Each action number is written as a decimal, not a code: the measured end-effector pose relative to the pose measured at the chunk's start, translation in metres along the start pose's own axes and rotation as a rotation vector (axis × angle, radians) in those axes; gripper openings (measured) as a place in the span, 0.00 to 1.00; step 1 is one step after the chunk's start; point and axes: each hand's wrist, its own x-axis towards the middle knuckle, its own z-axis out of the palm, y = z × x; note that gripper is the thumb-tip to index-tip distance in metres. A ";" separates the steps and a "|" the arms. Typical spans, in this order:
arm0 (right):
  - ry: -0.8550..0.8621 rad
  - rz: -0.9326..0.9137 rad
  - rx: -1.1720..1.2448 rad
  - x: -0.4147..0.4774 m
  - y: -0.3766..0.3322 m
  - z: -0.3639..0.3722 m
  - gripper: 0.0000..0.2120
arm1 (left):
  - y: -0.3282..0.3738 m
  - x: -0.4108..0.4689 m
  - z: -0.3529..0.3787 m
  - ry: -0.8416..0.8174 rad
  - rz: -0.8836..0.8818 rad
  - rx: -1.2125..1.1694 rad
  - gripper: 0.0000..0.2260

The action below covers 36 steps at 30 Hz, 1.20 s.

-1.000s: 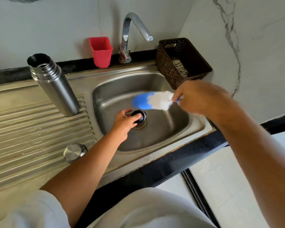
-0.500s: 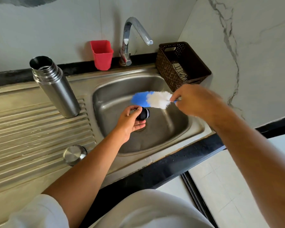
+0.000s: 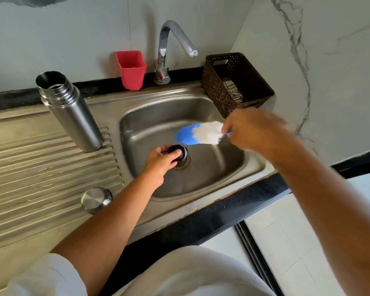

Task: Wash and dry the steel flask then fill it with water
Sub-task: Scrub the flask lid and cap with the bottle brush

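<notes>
The steel flask stands upright and uncapped on the ribbed drainboard, left of the sink basin. Its steel outer cap lies near the drainboard's front edge. My left hand grips a small black stopper over the drain. My right hand holds a bottle brush with blue and white bristles by its handle, just above and to the right of the stopper. Brush and stopper are close; I cannot tell whether they touch.
A chrome tap rises behind the basin with no water running. A red cup stands left of it on the black ledge. A brown woven basket sits at the right back corner. A marble wall closes the right side.
My left hand lifted the stopper off the drain area and turned it slightly. The brush shifted a little to the right and stays just above the stopper.
</notes>
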 end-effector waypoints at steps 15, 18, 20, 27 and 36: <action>-0.055 -0.050 -0.054 -0.010 -0.023 0.029 0.17 | 0.009 -0.016 0.028 -0.157 0.040 0.016 0.17; -0.054 -0.005 0.053 -0.001 -0.024 0.035 0.18 | 0.001 -0.021 0.025 -0.195 0.058 0.011 0.15; -0.048 -0.003 0.083 -0.001 -0.017 0.032 0.17 | 0.001 -0.021 0.015 -0.199 0.071 0.046 0.14; 0.009 -0.026 0.087 -0.005 -0.021 0.026 0.15 | 0.010 -0.016 0.017 -0.090 0.023 -0.058 0.09; 0.006 -0.041 -0.066 -0.016 -0.019 0.008 0.13 | 0.022 -0.023 0.033 -0.130 -0.014 -0.112 0.22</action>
